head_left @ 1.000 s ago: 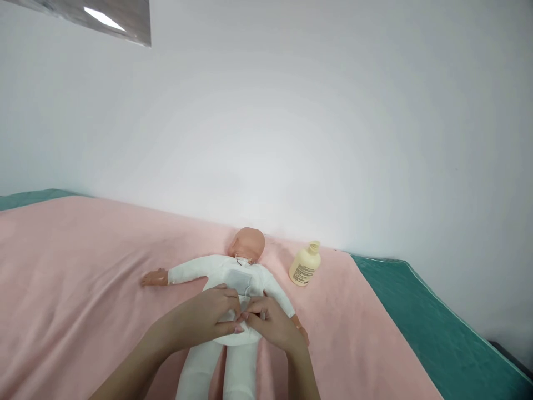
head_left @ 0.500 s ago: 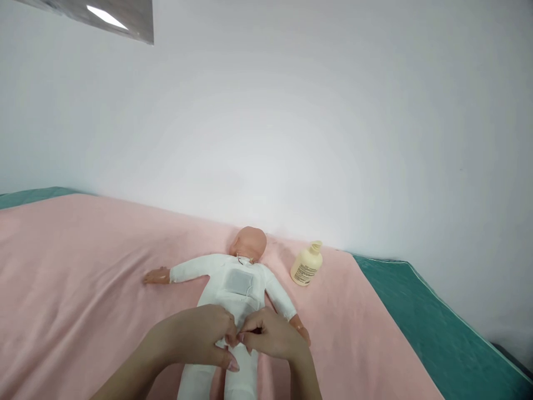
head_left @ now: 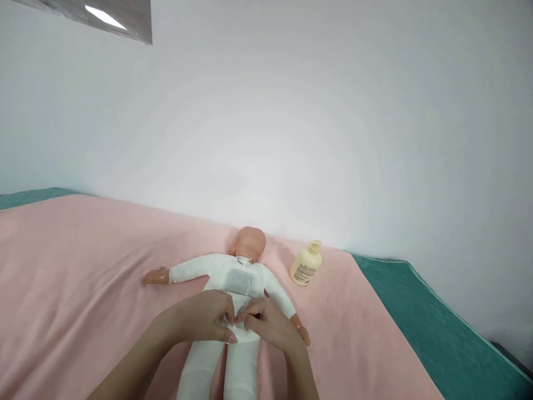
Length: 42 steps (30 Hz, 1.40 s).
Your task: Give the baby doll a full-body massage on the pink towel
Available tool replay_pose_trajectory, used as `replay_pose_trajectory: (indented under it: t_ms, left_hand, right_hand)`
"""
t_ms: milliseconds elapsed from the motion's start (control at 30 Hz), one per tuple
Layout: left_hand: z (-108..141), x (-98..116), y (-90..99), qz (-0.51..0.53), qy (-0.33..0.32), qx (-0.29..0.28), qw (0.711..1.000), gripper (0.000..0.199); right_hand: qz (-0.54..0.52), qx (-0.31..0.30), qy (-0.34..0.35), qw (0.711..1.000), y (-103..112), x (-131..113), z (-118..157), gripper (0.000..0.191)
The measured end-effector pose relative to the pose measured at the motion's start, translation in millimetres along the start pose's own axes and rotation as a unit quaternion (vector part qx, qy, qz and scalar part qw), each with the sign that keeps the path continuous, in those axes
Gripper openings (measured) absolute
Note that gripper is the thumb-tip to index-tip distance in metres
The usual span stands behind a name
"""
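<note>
A baby doll (head_left: 244,303) with a white cloth body lies stretched out on a pink sheet, its arms spread. A grey rectangular patch (head_left: 237,281) is set in its upper torso, and its smooth head (head_left: 251,243) points away from me. Both my hands rest on the lower torso, close together. My left hand (head_left: 206,315) has bent fingers pressed on the cloth, its thumb lower down. My right hand (head_left: 266,322) curls with thumb and forefinger nearly meeting at the cloth. The fingertips partly hide the cloth between them.
A cream pump bottle (head_left: 306,265) stands to the right of the doll's head. Under the pink sheet (head_left: 83,266) a green surface (head_left: 433,322) shows at the right and far left. A white wall (head_left: 266,111) rises behind.
Both hands have shifted a little up the doll's torso, toward its head. More of the lower torso and legs now shows below them. The doll and bottle stay put.
</note>
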<state>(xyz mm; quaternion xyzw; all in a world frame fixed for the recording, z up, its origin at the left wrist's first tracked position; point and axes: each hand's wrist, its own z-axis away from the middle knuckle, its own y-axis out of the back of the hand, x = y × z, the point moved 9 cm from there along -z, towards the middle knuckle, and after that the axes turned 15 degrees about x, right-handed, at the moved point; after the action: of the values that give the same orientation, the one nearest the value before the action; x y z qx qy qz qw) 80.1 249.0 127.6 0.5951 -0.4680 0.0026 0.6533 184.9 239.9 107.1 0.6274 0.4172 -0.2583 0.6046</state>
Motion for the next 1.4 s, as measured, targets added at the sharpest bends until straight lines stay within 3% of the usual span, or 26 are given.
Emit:
replay_pose_trajectory:
  t_ms: [167, 400, 600, 800, 1167, 1267, 1400]
  left_hand:
    - [-5.7, -3.2, -6.6, 0.007, 0.009, -0.008, 1.0, 0.023]
    - [-11.5, -1.4, 8.8, -0.009, 0.004, 0.062, 0.998, 0.022]
    - [-16.2, -5.5, 3.7, -0.009, 0.009, 0.057, 0.998, 0.02]
    - [-18.7, -5.1, 10.7, -0.008, -0.006, 0.099, 0.995, 0.027]
    - [-25.6, -6.8, 8.3, -0.003, -0.036, 0.103, 0.994, 0.027]
    - [-30.8, -7.7, 15.2, -0.025, -0.051, 0.144, 0.988, 0.027]
    - [-38.6, -14.0, 22.9, -0.055, -0.078, 0.24, 0.966, 0.027]
  right_hand:
    - [0.001, 0.003, -0.014, 1.0, -3.8, 7.2, -2.2, 0.025]
    - [-0.027, 0.118, 0.007, 0.993, 12.6, 9.7, -12.7, 0.026]
    - [-0.015, 0.106, 0.001, 0.994, 7.3, 18.0, -16.2, 0.028]
    - [-0.025, 0.173, 0.009, 0.985, 17.9, 19.6, -18.5, 0.023]
    - [-0.016, 0.177, 0.031, 0.984, 18.3, 14.4, -19.5, 0.024]
    - [-0.024, 0.226, 0.054, 0.972, 27.8, 11.6, -18.8, 0.024]
    - [0.007, 0.296, 0.082, 0.952, 36.2, 13.4, -18.4, 0.026]
